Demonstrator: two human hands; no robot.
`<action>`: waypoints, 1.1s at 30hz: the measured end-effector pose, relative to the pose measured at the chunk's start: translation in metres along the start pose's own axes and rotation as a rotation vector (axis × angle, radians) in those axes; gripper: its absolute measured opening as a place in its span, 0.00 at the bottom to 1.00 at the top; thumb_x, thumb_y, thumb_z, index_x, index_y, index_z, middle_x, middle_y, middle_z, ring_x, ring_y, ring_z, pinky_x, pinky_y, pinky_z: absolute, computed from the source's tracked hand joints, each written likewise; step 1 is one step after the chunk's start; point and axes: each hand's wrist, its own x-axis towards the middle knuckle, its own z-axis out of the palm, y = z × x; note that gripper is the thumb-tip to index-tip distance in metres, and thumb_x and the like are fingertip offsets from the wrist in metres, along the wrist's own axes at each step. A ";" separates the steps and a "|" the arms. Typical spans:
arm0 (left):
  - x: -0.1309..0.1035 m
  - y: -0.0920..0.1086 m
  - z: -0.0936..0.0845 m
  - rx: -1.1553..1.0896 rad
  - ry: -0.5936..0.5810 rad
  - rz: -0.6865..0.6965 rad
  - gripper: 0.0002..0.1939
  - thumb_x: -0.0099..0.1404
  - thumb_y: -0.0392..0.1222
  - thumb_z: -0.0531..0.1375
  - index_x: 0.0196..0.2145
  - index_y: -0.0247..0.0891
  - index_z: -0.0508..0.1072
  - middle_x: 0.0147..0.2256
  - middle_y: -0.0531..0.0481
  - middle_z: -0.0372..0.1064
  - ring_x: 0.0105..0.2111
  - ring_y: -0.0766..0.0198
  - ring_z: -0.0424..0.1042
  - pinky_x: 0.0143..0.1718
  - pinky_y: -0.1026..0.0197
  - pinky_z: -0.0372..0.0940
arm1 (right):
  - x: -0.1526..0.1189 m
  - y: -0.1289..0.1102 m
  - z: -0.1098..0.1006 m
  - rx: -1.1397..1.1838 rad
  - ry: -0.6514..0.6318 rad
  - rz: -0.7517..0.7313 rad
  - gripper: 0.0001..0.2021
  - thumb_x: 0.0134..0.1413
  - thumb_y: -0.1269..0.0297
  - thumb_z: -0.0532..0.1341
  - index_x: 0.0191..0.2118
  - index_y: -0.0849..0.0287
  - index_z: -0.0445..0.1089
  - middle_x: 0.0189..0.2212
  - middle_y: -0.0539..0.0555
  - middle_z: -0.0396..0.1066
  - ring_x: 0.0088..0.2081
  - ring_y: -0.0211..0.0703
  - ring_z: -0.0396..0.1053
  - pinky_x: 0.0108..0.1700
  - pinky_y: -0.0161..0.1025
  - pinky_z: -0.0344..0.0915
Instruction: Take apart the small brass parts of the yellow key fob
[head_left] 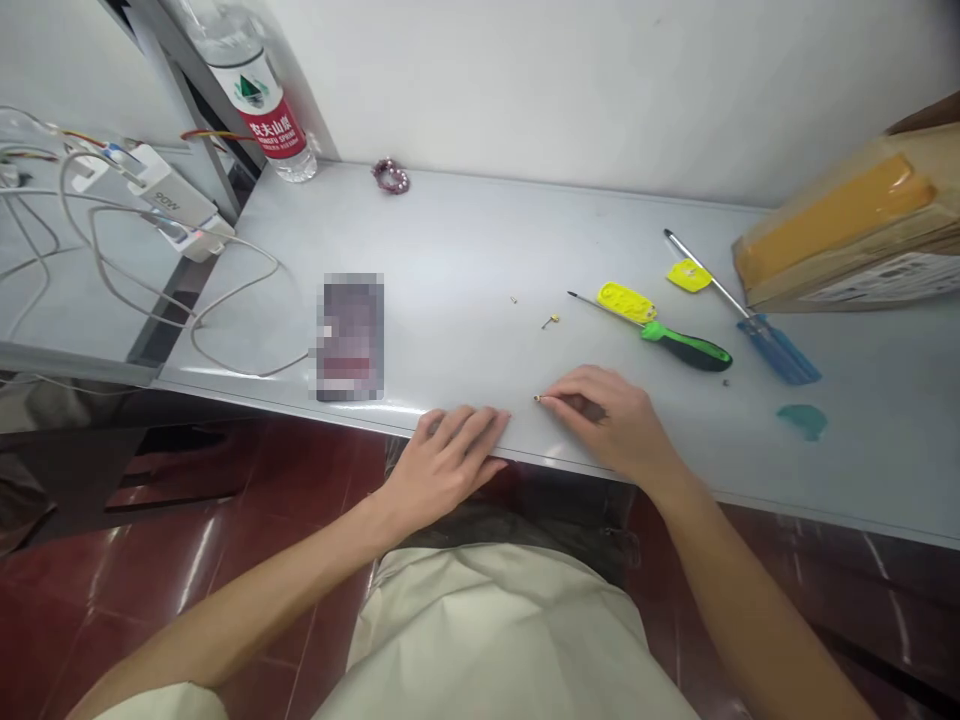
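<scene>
My right hand (600, 415) pinches a tiny brass-coloured piece (537, 399) between thumb and fingertips, low over the table's front edge. Its exact kind is too small to make out. With fingers stretched out, my left hand (450, 455) rests on the table edge and holds nothing. Beyond the right hand lie a small pin-like part with a yellow end (553, 319) and a tiny brass bit (514, 300). A green-and-black screwdriver (686, 346) lies to their right, its shaft beside a yellow plastic piece (627, 301).
Farther right are a blue-handled screwdriver (780, 350), another yellow piece (686, 276), a teal patch (804, 421) and a taped cardboard box (847, 230). On the left lie a blurred phone (350, 337) with a white cable, a bead bracelet (391, 176), a water bottle (259, 100) and a charger (169, 195).
</scene>
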 end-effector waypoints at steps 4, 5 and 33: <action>-0.001 -0.003 0.003 -0.005 0.072 0.043 0.21 0.72 0.42 0.57 0.62 0.40 0.66 0.53 0.43 0.74 0.52 0.53 0.71 0.50 0.53 0.59 | 0.000 0.000 0.004 0.007 0.038 0.006 0.06 0.64 0.60 0.60 0.37 0.55 0.72 0.34 0.51 0.74 0.32 0.37 0.67 0.45 0.43 0.62; 0.001 -0.004 0.002 -0.024 0.079 0.054 0.21 0.72 0.42 0.57 0.61 0.40 0.67 0.51 0.42 0.74 0.51 0.53 0.72 0.49 0.53 0.59 | 0.000 0.000 0.004 0.006 0.039 0.007 0.07 0.64 0.60 0.60 0.37 0.56 0.72 0.34 0.51 0.74 0.32 0.37 0.67 0.45 0.43 0.62; 0.064 -0.003 -0.011 -0.672 -0.058 -0.417 0.05 0.71 0.37 0.58 0.43 0.40 0.73 0.38 0.51 0.74 0.38 0.62 0.71 0.41 0.59 0.67 | -0.003 0.000 0.006 0.007 0.038 -0.015 0.06 0.65 0.62 0.59 0.37 0.55 0.71 0.34 0.50 0.73 0.36 0.39 0.68 0.44 0.42 0.60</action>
